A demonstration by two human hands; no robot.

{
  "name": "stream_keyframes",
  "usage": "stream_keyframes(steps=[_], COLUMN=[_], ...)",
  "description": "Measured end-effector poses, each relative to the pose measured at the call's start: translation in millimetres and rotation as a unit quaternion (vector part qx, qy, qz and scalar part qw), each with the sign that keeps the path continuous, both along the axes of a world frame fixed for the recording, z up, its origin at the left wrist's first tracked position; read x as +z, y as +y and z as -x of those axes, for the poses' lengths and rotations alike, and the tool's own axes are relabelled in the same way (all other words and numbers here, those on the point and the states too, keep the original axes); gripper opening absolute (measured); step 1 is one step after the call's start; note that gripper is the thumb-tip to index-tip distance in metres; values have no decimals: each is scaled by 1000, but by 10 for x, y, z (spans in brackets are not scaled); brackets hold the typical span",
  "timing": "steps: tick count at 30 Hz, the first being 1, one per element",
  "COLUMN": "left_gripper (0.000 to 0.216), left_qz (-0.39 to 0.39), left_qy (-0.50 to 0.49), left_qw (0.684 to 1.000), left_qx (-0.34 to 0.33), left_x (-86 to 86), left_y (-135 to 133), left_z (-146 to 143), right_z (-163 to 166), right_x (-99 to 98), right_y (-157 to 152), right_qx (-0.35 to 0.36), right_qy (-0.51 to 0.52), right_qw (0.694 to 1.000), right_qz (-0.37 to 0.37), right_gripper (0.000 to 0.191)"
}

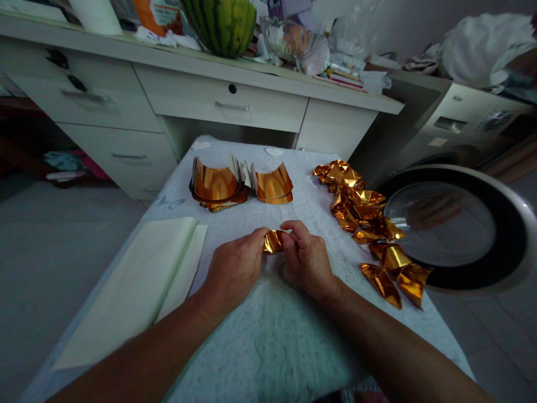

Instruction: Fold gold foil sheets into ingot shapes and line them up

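Between my two hands, above the middle of the cloth-covered table [268, 341], is a small piece of shiny gold foil paper [273, 242], bent and creased. My left hand [238, 258] pinches its left end, fingers curled under and mostly hidden. My right hand [308, 254] grips the right end between thumb and fingers. Beyond them lie two stacks of curved gold foil sheets, a left stack [216, 183] and a right stack [273, 184]. To the right, a heap of folded gold foil pieces [364, 210] runs along the table's edge.
Folded pale yellow paper [130, 285] lies at the table's left. Behind stands a white desk [268, 106] with drawers, bearing a watermelon [222, 25] and a glass bowl [285, 39]. At right, a washing machine's open round door [509, 235] sits close to the table's edge.
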State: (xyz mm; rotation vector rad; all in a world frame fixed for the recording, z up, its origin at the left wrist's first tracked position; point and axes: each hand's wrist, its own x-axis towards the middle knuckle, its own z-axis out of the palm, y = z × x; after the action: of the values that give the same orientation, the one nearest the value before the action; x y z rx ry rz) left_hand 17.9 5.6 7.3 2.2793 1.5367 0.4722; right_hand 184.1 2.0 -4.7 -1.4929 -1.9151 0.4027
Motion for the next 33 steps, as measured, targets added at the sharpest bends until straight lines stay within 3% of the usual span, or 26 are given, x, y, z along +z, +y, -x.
stream_keyframes(steps=[11, 18, 25, 33], left_gripper=[33, 35, 35, 34], left_qz=[-12, -16, -12, -23], left_qy=[-22, -13, -73, -70], left_qw=[1000, 1000, 997, 997], left_qx=[-8, 8, -36, 8], left_x=[-18, -43, -59, -74], left_y=[-12, 15, 18, 14], left_z=[-12, 8, 19, 13], right_z=[1, 13, -29, -22], right_x=[19, 14, -2, 1], right_y=[11, 1, 36, 32], right_qx=[-11, 30, 7, 24], right_qy=[-10, 0, 30, 35], right_qw=[1000, 999, 998, 998], right_qz=[-8, -30, -47, -53], right_gripper=[21, 20, 17, 16])
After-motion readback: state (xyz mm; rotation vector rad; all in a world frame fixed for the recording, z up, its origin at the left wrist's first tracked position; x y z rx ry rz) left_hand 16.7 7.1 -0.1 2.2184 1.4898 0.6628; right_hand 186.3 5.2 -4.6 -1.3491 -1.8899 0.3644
